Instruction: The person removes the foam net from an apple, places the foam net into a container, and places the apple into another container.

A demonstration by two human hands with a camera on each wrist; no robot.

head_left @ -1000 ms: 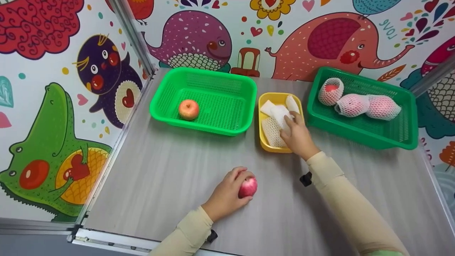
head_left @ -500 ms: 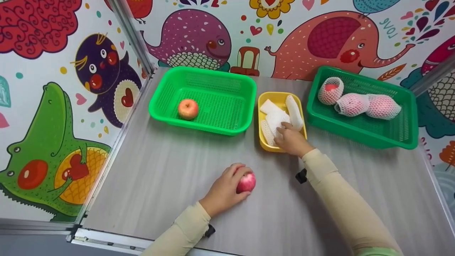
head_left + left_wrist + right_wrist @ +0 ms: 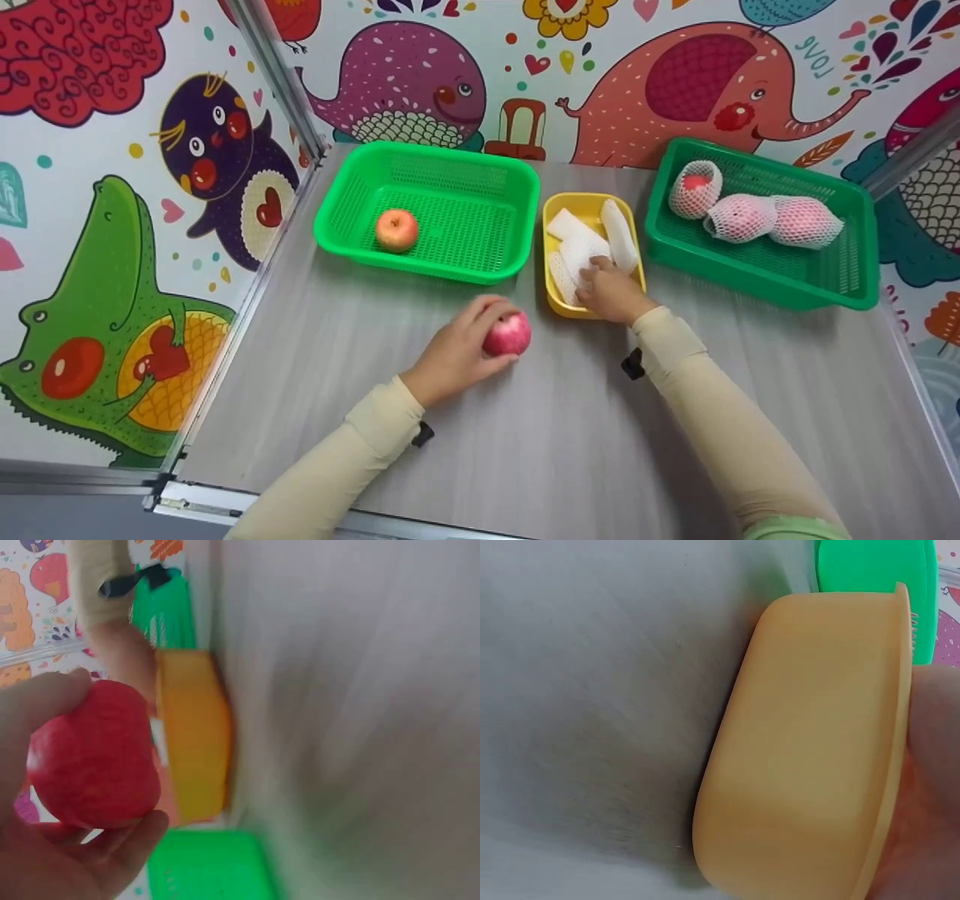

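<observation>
My left hand (image 3: 459,351) grips a red apple (image 3: 508,334), thumb on one side and fingers on the other, over the table in front of the yellow tray (image 3: 552,298). In the left wrist view the apple (image 3: 97,757) fills the grasp. My right hand (image 3: 613,291) reaches over the tray's near right rim, its fingertips resting on white foam net sleeves (image 3: 581,251). The tray wall (image 3: 802,750) hides those fingertips in the right wrist view. Another apple (image 3: 396,230) sits bare in the bright green basket (image 3: 480,268).
A dark green basket (image 3: 757,277) stands at the right, holding several pink-red fruits (image 3: 742,217) in foam nets. Printed wall panels (image 3: 420,82) close off the back and left. A metal frame rail (image 3: 202,501) runs along the front edge.
My left hand has carried the red apple up the table toward the yellow tray. The right hand has let the white sleeve down in the tray and shifted slightly nearer me.
</observation>
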